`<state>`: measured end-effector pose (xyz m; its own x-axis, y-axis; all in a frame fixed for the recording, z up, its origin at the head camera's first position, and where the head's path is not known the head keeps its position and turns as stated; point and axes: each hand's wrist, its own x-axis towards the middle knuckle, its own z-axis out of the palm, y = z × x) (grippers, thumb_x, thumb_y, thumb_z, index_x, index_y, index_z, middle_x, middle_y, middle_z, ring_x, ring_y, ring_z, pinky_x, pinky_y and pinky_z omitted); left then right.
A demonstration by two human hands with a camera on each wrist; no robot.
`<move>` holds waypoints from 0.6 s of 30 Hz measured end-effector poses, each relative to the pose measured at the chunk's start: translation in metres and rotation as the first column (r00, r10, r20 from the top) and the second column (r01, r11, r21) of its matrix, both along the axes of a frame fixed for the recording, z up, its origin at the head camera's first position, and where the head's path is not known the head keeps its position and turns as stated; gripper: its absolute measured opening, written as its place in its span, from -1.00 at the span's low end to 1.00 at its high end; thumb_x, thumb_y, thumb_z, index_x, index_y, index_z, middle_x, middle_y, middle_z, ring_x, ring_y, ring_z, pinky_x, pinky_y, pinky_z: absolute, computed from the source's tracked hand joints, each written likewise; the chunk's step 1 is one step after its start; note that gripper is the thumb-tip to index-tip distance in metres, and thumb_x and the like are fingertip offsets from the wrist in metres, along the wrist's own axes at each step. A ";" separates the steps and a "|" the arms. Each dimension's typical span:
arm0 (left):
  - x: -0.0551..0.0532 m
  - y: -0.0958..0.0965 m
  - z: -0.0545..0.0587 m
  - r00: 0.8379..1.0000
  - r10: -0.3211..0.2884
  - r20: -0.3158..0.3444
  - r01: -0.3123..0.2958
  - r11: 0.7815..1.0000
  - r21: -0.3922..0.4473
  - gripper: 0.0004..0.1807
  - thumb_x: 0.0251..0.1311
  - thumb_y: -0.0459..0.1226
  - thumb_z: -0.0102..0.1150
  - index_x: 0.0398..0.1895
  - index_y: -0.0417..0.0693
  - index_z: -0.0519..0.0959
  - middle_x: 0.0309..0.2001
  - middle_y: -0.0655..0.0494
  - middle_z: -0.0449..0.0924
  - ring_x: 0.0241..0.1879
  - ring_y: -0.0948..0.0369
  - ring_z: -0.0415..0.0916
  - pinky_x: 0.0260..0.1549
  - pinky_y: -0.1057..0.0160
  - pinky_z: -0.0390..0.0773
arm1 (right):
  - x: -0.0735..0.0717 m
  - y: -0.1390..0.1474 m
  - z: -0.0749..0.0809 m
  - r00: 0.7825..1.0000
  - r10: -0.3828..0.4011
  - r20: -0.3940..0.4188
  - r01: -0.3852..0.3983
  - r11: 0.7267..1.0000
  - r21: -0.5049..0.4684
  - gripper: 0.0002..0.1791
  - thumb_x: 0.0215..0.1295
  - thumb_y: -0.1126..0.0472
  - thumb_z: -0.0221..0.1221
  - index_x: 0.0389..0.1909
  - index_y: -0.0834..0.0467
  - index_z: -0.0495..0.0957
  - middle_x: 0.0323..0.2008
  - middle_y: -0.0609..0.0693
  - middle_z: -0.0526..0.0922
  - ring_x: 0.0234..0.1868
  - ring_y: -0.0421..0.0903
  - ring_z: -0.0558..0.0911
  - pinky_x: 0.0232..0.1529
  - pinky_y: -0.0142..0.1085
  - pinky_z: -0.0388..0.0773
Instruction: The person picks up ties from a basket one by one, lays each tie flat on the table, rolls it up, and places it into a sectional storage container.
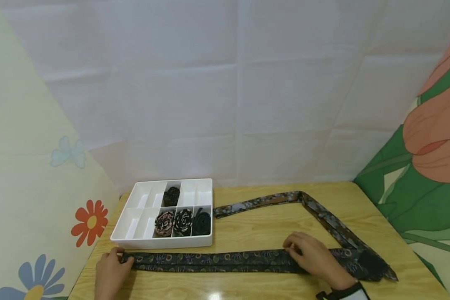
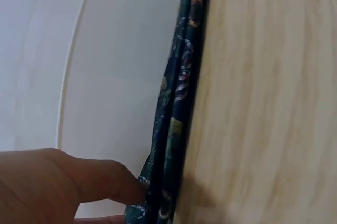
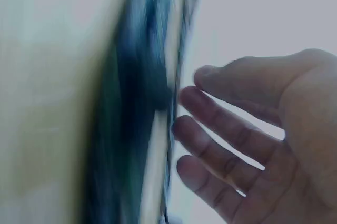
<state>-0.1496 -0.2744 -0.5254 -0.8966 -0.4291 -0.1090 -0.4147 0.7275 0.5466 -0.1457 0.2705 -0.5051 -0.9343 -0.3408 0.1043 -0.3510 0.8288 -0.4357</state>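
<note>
A dark floral necktie lies folded lengthwise along the front of the wooden table. At its left end my left hand pinches the fabric between thumb and fingers; the left wrist view shows the thumb against the dark tie. Over the right part of the necktie is my right hand. In the right wrist view its fingers are loosely bent and apart, with nothing between them, beside the blurred tie. A second, grey and brown patterned necktie lies bent behind, its right end meeting the floral one.
A white divided tray stands behind the floral tie at the left. Its compartments hold several rolled ties, among them a dark green roll and a black roll. A white sheet hangs behind the table.
</note>
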 end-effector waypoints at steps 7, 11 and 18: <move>-0.003 0.008 -0.003 0.985 -0.066 -0.161 0.068 0.998 0.007 -0.66 0.08 -0.50 0.35 -0.13 -0.45 0.43 -0.19 -0.36 0.46 -0.16 -0.18 0.45 -0.13 -0.17 0.50 | 0.000 -0.072 -0.018 0.945 0.327 -0.025 -0.328 0.944 -0.040 -0.75 0.46 0.14 0.34 0.08 -0.18 0.69 -0.07 -0.27 0.60 -0.14 -0.41 0.54 -0.24 -0.42 0.56; -0.002 0.016 -0.007 0.950 -0.172 -0.260 0.159 0.985 -0.070 -0.75 0.02 -0.52 0.39 -0.26 -0.41 0.53 -0.24 -0.29 0.51 -0.21 -0.12 0.51 -0.16 -0.15 0.54 | -0.001 -0.094 -0.020 0.915 0.404 -0.010 -0.405 0.914 -0.018 -0.71 0.50 0.10 0.30 0.17 -0.16 0.68 -0.05 -0.24 0.56 -0.17 -0.43 0.47 -0.25 -0.47 0.48; 0.002 0.023 -0.012 0.901 -0.194 -0.387 0.148 0.978 -0.146 -0.91 0.10 -0.46 0.26 -0.40 -0.37 0.72 -0.34 -0.22 0.59 -0.32 -0.08 0.54 -0.28 -0.08 0.52 | -0.006 -0.112 -0.007 0.916 0.387 0.108 -0.391 0.920 0.013 -0.80 0.48 0.08 0.32 0.06 -0.17 0.73 -0.08 -0.26 0.57 -0.20 -0.44 0.47 -0.26 -0.43 0.50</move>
